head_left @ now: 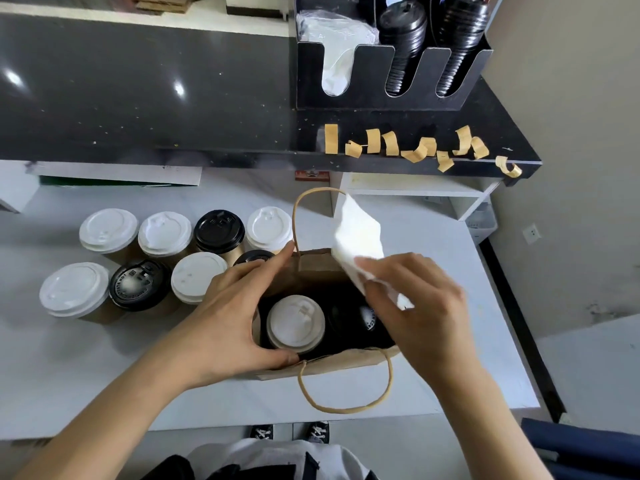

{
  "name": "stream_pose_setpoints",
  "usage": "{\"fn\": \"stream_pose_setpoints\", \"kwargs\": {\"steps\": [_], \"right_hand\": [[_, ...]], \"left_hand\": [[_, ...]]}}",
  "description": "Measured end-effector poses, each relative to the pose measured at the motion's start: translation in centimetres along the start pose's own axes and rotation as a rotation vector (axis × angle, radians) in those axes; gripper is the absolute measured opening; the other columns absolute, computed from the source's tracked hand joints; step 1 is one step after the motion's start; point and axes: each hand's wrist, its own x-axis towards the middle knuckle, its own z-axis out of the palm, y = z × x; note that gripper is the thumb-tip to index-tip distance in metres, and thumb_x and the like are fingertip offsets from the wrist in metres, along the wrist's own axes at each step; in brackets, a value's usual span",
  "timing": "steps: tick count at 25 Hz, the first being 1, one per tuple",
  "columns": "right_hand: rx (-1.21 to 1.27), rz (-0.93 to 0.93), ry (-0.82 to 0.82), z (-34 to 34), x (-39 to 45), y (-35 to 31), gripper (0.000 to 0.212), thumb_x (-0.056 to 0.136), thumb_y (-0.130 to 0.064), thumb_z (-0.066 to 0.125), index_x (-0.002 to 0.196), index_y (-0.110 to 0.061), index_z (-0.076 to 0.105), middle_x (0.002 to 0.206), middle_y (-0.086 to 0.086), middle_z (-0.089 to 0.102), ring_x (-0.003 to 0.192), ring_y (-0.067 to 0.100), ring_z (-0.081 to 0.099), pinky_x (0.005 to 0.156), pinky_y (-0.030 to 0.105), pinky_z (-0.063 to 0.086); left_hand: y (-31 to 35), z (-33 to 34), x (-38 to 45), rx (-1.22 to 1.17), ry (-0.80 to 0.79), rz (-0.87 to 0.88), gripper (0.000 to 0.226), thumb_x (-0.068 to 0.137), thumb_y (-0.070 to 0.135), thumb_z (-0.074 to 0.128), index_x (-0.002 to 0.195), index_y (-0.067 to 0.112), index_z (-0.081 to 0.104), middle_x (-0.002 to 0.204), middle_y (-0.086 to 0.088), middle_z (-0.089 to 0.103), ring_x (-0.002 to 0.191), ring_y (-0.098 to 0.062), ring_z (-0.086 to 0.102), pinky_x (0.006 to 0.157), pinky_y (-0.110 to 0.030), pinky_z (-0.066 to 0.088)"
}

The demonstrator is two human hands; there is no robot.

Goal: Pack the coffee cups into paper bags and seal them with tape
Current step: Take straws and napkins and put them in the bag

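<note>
Left hand [228, 313] spread holding paper bag [332, 363] rim, right hand [415, 306] pinching white napkin [358, 237] above bagged cups [296, 323]

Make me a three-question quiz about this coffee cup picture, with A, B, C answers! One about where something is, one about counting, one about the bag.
1. Where do the cut tape strips hang?
A. the black counter's front edge
B. the floor
C. inside the bag

2. How many cups stand inside the paper bag?
A. none
B. two
C. five

3. What state is the bag in?
A. taped shut
B. lying flat
C. open on top

Answers: 1 A, the brown strips stick along the counter edge. 2 B, a white-lidded cup and a black-lidded cup show inside. 3 C, the left hand holds its mouth open while the right hand brings a white napkin.
</note>
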Motion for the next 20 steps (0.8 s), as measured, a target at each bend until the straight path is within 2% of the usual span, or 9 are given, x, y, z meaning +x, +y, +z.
{"fn": "stream_pose_setpoints", "kwargs": {"steps": [1,3,7,10,15,17,20], "right_hand": [[-0.042,-0.069,-0.088,0.4,0.0,0.3,0.016,0.091,-0.013,0.068,0.102,-0.015,0.08,0.087,-0.001,0.07,0.075,0.021,0.061,0.068,0.034,0.049],[-0.106,-0.143,-0.257,1.1,0.0,0.9,0.016,0.087,-0.014,0.07,0.1,-0.018,0.08,0.084,-0.002,0.069,0.072,0.024,0.061,0.064,0.036,0.048],[-0.218,-0.156,-0.542,2.8,0.9,1.0,0.016,0.082,-0.022,0.067,0.09,-0.024,0.081,0.078,-0.002,0.069,0.069,0.027,0.066,0.054,0.034,0.05],[-0.312,-0.077,-0.794,4.2,1.5,0.7,0.021,0.094,-0.027,0.058,0.103,-0.027,0.078,0.096,-0.002,0.073,0.089,0.026,0.067,0.071,0.038,0.054],[-0.288,-0.02,-0.918,5.5,1.9,0.0,0.018,0.096,-0.028,0.061,0.101,-0.025,0.077,0.097,-0.003,0.075,0.092,0.023,0.067,0.075,0.036,0.054],[-0.212,0.05,-0.977,5.4,1.8,-0.2,0.018,0.095,-0.034,0.066,0.108,-0.027,0.077,0.102,-0.006,0.076,0.093,0.017,0.067,0.079,0.034,0.056],[-0.114,0.137,-1.042,4.7,2.0,-0.5,0.03,0.092,-0.045,0.07,0.117,-0.03,0.074,0.099,-0.009,0.075,0.083,0.007,0.063,0.075,0.024,0.053]], "left_hand": [[0.1,0.0,0.0,-0.004,-0.007,-0.005,0.134,0.06,0.051,0.092,0.146,0.07,-0.008,0.13,0.06,0.009,0.141,0.008,0.009,0.111,-0.021,0.02],[0.1,0.0,0.0,-0.013,-0.007,-0.007,0.133,0.059,0.052,0.092,0.146,0.07,-0.008,0.136,0.05,0.017,0.143,0.006,0.009,0.111,-0.021,0.019],[0.1,0.0,0.1,0.002,0.002,0.026,0.134,0.061,0.055,0.09,0.15,0.064,-0.009,0.146,0.048,0.022,0.145,0.004,0.012,0.114,-0.023,0.018],[0.0,0.0,0.1,-0.008,0.007,0.03,0.133,0.061,0.055,0.089,0.152,0.062,-0.008,0.152,0.043,0.023,0.147,0.001,0.013,0.119,-0.028,0.019],[-0.2,0.0,0.0,-0.013,0.006,0.03,0.133,0.062,0.054,0.09,0.15,0.064,-0.009,0.154,0.043,0.02,0.148,-0.001,0.012,0.12,-0.031,0.021],[-0.3,0.0,-0.1,-0.021,0.004,0.029,0.132,0.062,0.055,0.09,0.15,0.064,-0.009,0.154,0.043,0.02,0.148,-0.001,0.011,0.121,-0.032,0.02],[-0.4,0.1,-0.1,-0.021,-0.001,0.038,0.132,0.062,0.057,0.089,0.15,0.064,-0.009,0.154,0.043,0.02,0.148,0.001,0.01,0.121,-0.032,0.019]]}}
